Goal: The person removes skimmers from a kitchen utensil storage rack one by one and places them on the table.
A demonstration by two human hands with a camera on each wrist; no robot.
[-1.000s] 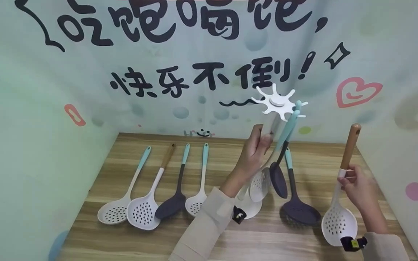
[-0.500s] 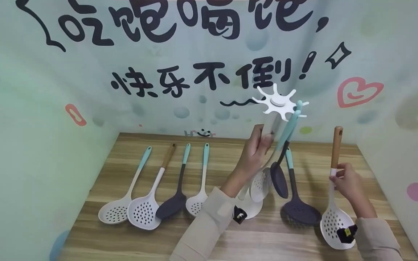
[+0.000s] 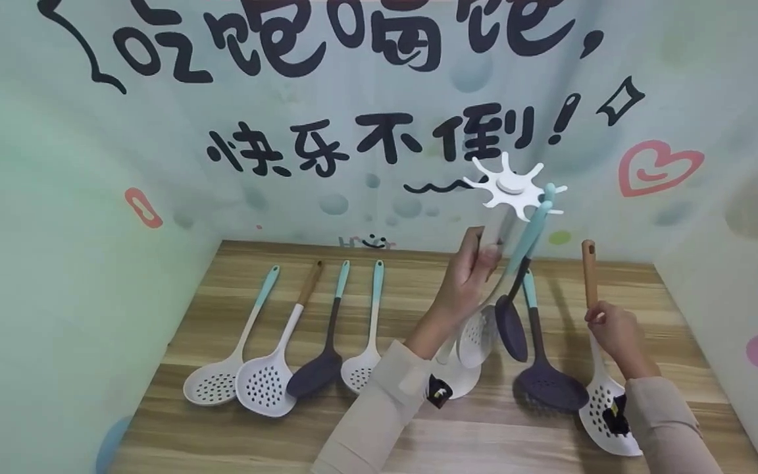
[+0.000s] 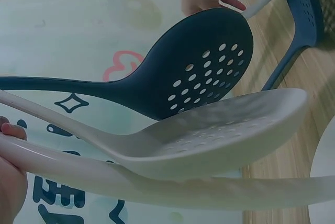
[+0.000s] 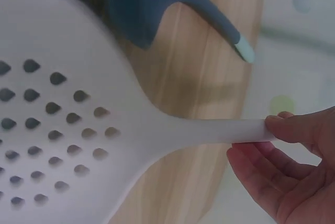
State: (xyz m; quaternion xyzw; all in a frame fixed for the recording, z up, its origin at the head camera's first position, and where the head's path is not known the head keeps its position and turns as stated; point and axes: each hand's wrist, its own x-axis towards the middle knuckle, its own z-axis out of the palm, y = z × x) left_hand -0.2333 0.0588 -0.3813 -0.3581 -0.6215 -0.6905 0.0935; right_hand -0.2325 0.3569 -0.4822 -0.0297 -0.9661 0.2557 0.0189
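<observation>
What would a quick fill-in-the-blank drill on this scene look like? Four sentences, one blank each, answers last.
1. The ____ grip holds the white rack by its post.
2. The number of perforated utensils hanging on the rack is ____.
3. The right grip pinches a skimmer whose perforated head is ____ in colour.
4. In the head view, the loose tools on the table left of the rack number ____.
Missing words: left; two; white; four.

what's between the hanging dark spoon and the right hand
In the head view: the dark skimmer on the table, then the white skimmer's stem, pinched by the right hand.
</observation>
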